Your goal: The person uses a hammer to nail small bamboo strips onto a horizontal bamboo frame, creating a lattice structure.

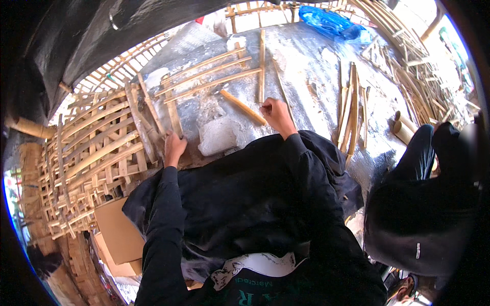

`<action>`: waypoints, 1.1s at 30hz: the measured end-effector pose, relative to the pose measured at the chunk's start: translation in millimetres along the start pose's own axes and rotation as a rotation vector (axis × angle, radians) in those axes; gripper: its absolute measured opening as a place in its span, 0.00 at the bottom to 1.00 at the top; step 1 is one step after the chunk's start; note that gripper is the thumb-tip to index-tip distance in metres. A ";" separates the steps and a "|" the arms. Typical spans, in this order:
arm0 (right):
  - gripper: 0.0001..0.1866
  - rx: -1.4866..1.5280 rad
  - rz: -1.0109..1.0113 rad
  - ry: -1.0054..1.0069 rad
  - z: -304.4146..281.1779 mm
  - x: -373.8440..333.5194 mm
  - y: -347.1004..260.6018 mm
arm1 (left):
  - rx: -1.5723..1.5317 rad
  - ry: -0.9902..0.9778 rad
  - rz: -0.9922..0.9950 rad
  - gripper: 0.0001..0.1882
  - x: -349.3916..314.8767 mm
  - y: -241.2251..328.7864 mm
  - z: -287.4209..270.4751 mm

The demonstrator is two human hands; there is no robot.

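Note:
My left hand (pixel 174 149) is closed at the near end of a bamboo slat (pixel 172 115), its thumb and finger against the wood. My right hand (pixel 278 116) has its fingers pinched together just by the near end of another upright slat (pixel 262 66); what they pinch, if anything, is too small to make out. Between these slats, thin bamboo strips (pixel 212 84) run crosswise like rungs. A thicker loose bamboo piece (pixel 242 107) slants toward my right hand. A rough grey-white block (pixel 217 135) lies between my hands.
Left of me stands a woven bamboo lattice (pixel 99 137) above a cardboard box (pixel 120 229). Loose bamboo sticks (pixel 351 107) lie to the right on the silvery sheet (pixel 311 64). A blue plastic bag (pixel 334 24) is at the back. Another person in dark clothes (pixel 418 209) sits at right.

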State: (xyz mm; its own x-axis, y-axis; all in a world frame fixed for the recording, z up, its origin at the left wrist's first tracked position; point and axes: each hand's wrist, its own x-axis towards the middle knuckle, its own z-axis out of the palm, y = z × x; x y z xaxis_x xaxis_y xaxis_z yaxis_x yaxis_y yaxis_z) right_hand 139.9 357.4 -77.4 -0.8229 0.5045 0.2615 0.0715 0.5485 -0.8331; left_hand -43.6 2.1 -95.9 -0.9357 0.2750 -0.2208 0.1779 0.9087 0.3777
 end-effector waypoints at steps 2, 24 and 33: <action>0.03 -0.146 -0.073 0.130 -24.7 10.5 9.8 | -0.031 0.054 0.025 0.44 1.4 -0.7 -2.4; 0.02 -0.602 0.153 0.543 -246.0 -107.7 162.7 | -1.118 0.459 0.195 0.15 -16.4 25.0 -42.7; 0.06 0.013 0.025 0.591 -215.0 -71.0 34.5 | -1.686 0.563 0.093 0.12 -52.7 45.0 -53.5</action>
State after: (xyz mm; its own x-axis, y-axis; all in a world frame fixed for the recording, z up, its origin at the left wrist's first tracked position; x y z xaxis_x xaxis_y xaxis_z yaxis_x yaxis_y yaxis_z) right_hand 322.0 483.9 -19.9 -0.3672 0.8050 0.4660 0.0770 0.5256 -0.8473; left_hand -2.5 11.7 -19.2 -0.9873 -0.1573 0.0208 0.0945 -0.4776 0.8735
